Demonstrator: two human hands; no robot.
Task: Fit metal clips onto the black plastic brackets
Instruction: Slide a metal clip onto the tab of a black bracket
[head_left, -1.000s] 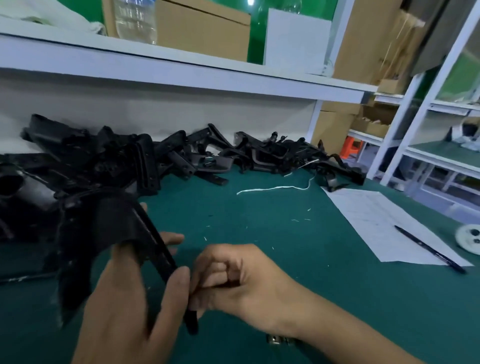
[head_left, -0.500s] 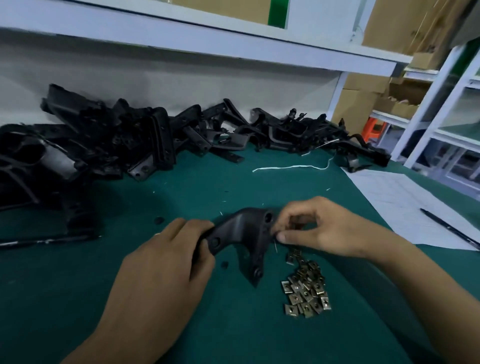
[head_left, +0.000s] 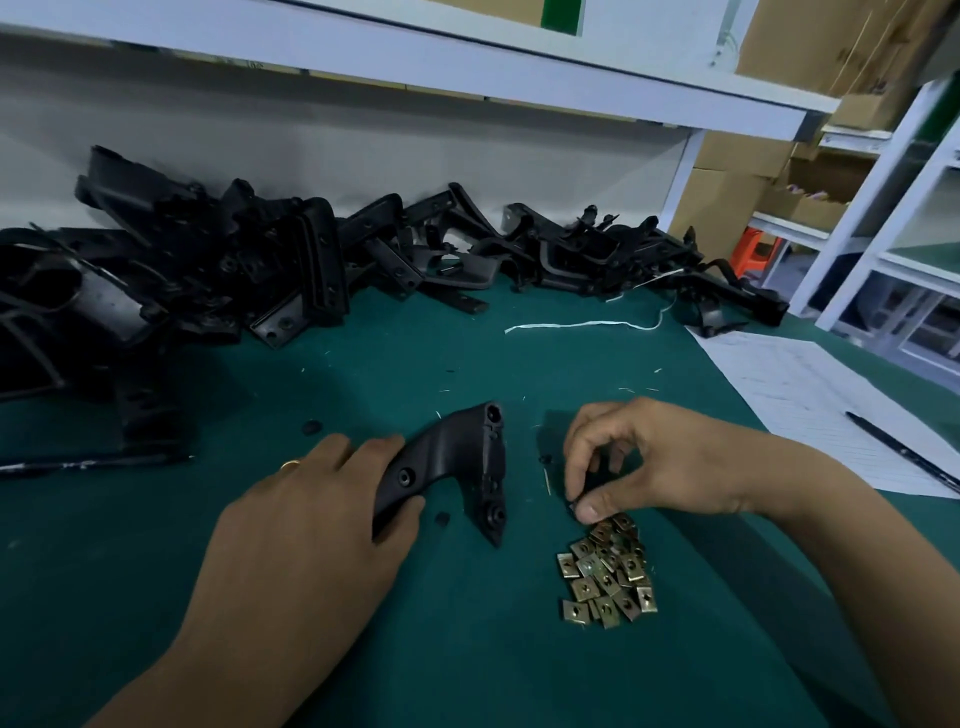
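Observation:
A black plastic bracket (head_left: 457, 462) lies on the green table (head_left: 467, 649) in front of me. My left hand (head_left: 317, 525) grips its left arm, thumb underneath. To its right a small heap of brass-coloured metal clips (head_left: 608, 571) sits on the table. My right hand (head_left: 639, 457) hovers over the top of that heap, thumb and forefinger pinching something small and dark at the heap's upper edge; what it is stays unclear.
A long pile of black brackets (head_left: 291, 270) runs along the back under a white shelf (head_left: 467, 62). A white sheet of paper (head_left: 821, 395) with a black pen (head_left: 904, 452) lies at the right. A thin white string (head_left: 582, 325) lies mid-table.
The bracket came down from held up close to lying on the table. My right hand left the bracket's edge and dropped to the clip heap. The view tilted down.

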